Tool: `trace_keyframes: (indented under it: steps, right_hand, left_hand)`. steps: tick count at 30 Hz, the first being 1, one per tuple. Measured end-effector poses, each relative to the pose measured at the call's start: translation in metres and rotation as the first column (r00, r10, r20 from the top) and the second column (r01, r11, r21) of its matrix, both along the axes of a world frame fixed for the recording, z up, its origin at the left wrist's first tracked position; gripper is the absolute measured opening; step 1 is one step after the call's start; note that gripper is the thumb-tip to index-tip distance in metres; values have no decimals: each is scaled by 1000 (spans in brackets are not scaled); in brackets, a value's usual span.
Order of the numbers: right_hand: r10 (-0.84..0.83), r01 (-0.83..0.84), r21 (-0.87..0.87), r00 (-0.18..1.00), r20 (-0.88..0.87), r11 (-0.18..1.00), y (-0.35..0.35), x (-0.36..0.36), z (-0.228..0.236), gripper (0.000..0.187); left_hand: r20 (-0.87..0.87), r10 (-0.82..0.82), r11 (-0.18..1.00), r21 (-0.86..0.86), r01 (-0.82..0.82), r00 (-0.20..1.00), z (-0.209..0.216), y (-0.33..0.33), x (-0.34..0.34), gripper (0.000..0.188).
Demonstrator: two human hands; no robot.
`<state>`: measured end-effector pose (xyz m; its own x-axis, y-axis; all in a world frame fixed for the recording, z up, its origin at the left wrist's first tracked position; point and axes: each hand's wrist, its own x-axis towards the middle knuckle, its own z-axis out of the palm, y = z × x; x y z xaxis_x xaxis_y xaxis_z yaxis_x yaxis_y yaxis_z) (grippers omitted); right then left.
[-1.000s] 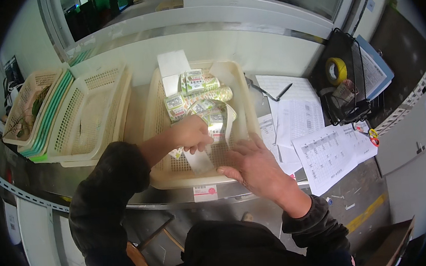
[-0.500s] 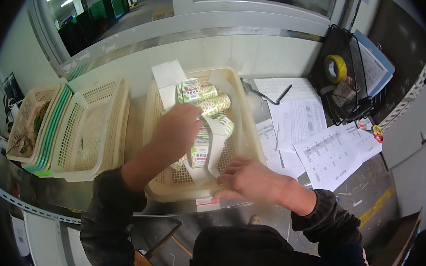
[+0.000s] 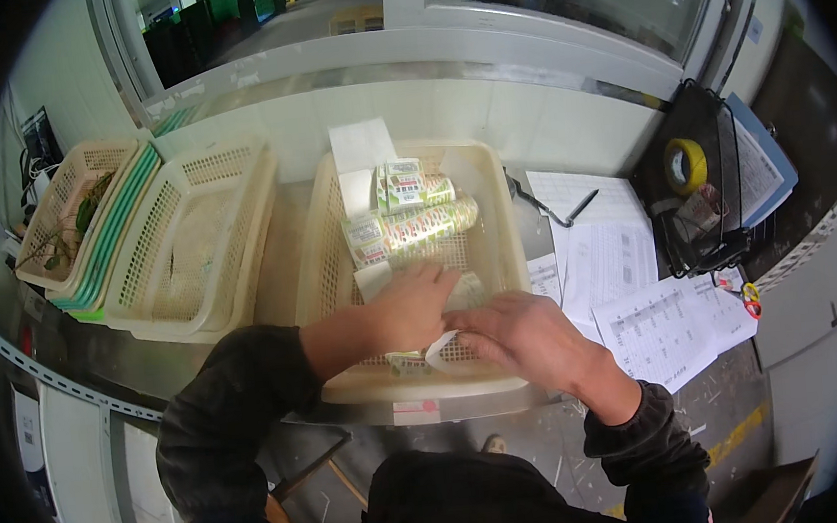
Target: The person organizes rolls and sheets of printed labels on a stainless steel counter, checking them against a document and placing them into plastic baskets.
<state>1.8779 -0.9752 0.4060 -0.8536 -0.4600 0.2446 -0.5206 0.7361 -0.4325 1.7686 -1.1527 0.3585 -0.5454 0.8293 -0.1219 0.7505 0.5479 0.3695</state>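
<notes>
A cream plastic basket [image 3: 514,254] holds several rolls of printed labels in white, green and yellow. One long label roll [image 3: 416,228] lies across its middle, with a shorter label roll [image 3: 401,186] behind it. My left hand [image 3: 407,307] is low over the near half of the basket, its blurred fingers covering part of a pale roll [image 3: 468,292]. Beside it, my right hand [image 3: 523,340] has thumb and fingers closed on a curling white paper strip [image 3: 439,350]. A printed label [image 3: 407,363] shows beneath the hands. Blank white backing [image 3: 360,146] hangs over the basket's far-left rim.
Stacked cream baskets [image 3: 182,251] stand to the left, beside green-edged ones and a basket [image 3: 72,230] with plant sprigs. Printed sheets [image 3: 669,325], a pen [image 3: 583,205] and scissors [image 3: 752,302] lie on the right. A black wire rack [image 3: 703,249] holds yellow tape [image 3: 686,164].
My left hand has come down toward the near side, uncovering the long roll. My right hand has moved up and inward beside it. The strip's long upright loop has dropped low between the hands.
</notes>
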Motion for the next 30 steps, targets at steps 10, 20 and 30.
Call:
trace_keyframes:
  steps: [10,20,30]
  right_hand:
    - [-184,179,-187,983,-6,966,5,-53,-4,22]
    - [-214,207,-55,958,-192,977,-8,-113,-33,44]
    - [-107,109,-93,994,34,990,-5,-150,-45,37]
  left_hand:
    - [-91,176,921,366,-132,980,17,-18,-21,45]
    - [441,534,559,456,-693,721,12,-31,-139,65]
    - [514,504,529,451,-719,694,-21,-13,-148,65]
